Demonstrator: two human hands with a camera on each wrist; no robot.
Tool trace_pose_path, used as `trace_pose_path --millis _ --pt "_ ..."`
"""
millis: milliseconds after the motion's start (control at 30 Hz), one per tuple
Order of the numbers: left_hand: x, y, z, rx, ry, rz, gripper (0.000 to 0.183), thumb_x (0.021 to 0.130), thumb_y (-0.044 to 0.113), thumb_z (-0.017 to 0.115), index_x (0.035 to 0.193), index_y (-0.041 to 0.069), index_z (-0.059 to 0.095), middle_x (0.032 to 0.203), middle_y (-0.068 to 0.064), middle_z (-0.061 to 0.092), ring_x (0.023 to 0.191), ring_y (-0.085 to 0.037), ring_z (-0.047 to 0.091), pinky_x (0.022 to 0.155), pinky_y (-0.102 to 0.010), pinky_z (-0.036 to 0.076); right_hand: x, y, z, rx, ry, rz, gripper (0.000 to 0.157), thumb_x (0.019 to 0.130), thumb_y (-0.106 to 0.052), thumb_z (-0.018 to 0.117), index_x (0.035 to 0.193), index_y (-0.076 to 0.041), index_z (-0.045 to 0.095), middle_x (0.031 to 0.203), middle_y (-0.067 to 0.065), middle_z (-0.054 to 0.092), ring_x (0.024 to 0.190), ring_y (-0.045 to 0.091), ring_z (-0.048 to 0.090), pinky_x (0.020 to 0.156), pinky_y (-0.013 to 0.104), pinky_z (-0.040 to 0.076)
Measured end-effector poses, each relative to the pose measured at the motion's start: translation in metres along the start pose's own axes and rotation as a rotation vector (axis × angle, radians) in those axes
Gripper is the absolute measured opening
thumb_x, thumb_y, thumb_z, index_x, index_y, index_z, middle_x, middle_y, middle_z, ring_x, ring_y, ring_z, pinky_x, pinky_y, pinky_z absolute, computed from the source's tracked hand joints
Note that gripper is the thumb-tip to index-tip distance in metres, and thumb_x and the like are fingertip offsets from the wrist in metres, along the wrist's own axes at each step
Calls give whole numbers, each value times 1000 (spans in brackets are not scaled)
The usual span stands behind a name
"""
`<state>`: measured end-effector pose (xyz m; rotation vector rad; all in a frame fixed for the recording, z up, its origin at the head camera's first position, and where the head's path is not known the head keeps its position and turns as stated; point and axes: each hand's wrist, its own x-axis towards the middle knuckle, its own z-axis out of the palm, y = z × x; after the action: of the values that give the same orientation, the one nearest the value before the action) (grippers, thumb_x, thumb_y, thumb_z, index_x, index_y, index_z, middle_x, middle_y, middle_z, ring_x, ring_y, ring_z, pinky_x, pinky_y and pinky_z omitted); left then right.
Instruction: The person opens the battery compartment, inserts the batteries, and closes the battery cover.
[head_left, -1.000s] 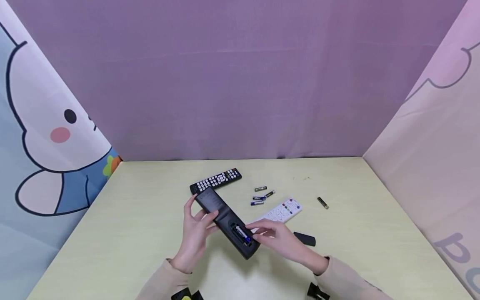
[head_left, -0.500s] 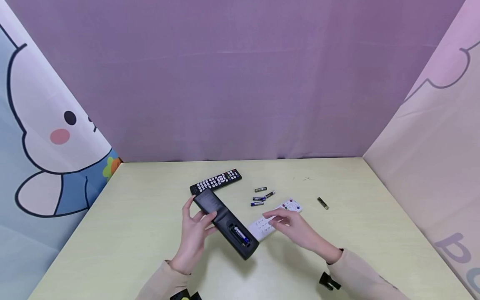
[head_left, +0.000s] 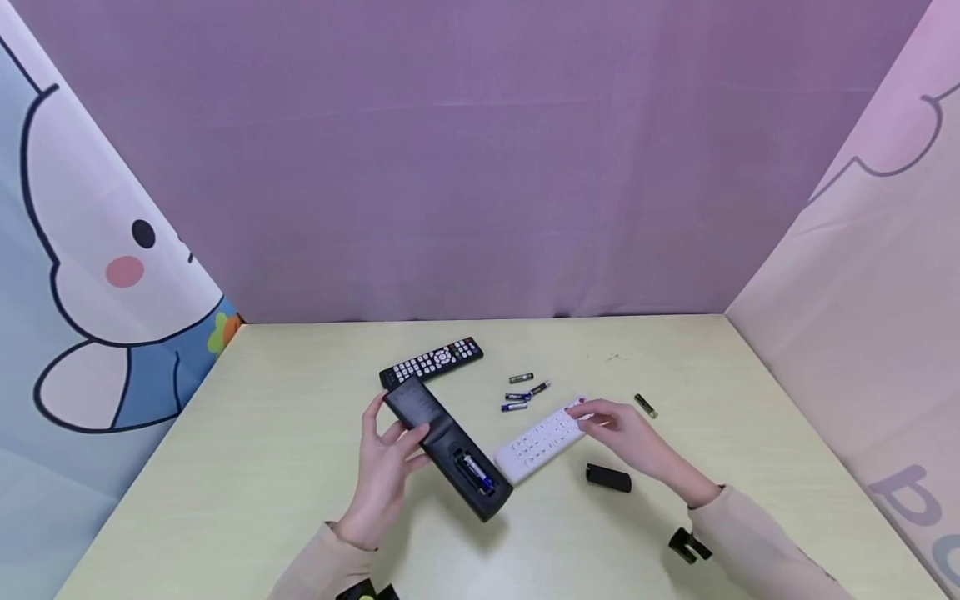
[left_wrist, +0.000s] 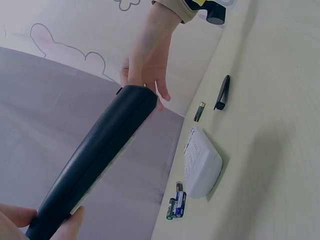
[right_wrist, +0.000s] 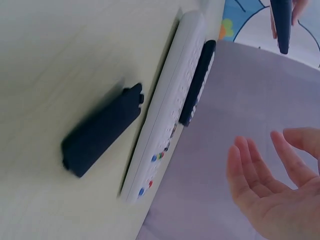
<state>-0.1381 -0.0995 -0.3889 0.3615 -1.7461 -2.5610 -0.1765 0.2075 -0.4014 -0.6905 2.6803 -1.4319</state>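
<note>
My left hand [head_left: 386, 467] grips a black remote control [head_left: 450, 450] by its upper part, back side up and raised over the table. Its battery compartment is uncovered, and a blue-and-silver battery [head_left: 477, 471] shows inside. My right hand [head_left: 626, 433] is in the air above the far end of a white remote control [head_left: 540, 442], fingers loosely bent; in the right wrist view nothing lies between its fingers [right_wrist: 245, 170]. The black battery cover [head_left: 608, 477] lies on the table just below that hand. Beyond the hand lies a single battery [head_left: 646, 406].
Behind the held remote, a second black remote [head_left: 432, 362] lies buttons up. Several small batteries [head_left: 517, 397] are grouped near the table's middle, beyond the white remote. A purple cloth wall [head_left: 480, 167] closes the table's back, with printed panels at both sides.
My right hand has drawn away from the battery compartment, rightward across the white remote, uncovering its buttons. My left hand and the black remote have shifted slightly left.
</note>
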Motion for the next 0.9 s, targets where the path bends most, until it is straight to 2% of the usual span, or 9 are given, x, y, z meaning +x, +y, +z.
trace_pose_path --millis 333,467,733,900 --pt "2 0 -3 -8 -7 6 78 81 -9 51 139 22 9 113 -19 52 78 -16 63 70 -33 54 -2 16 -22 -98 60 78 22 85 -6 55 104 5 60 103 19 61 85 27 60 69 25 51" --pt "2 1 -4 -11 -9 8 78 81 -9 51 139 22 9 112 -18 53 78 -16 63 70 -34 54 -1 28 -29 -125 87 81 22 84 -3 56 104 6 60 103 20 61 85 29 60 70 27 51" --pt "2 0 -7 -25 -2 10 78 80 -10 51 138 23 11 111 -19 53 78 -17 63 69 -34 54 -1 50 -40 -204 153 132 22 81 1 58 103 7 59 95 22 62 79 28 60 63 22 50" --pt "3 0 -9 -26 -3 8 78 81 -10 51 139 22 11 109 -18 54 78 -16 63 69 -34 54 -1 59 -45 -212 175 181 24 81 1 58 104 8 58 94 24 61 81 32 60 65 30 53"
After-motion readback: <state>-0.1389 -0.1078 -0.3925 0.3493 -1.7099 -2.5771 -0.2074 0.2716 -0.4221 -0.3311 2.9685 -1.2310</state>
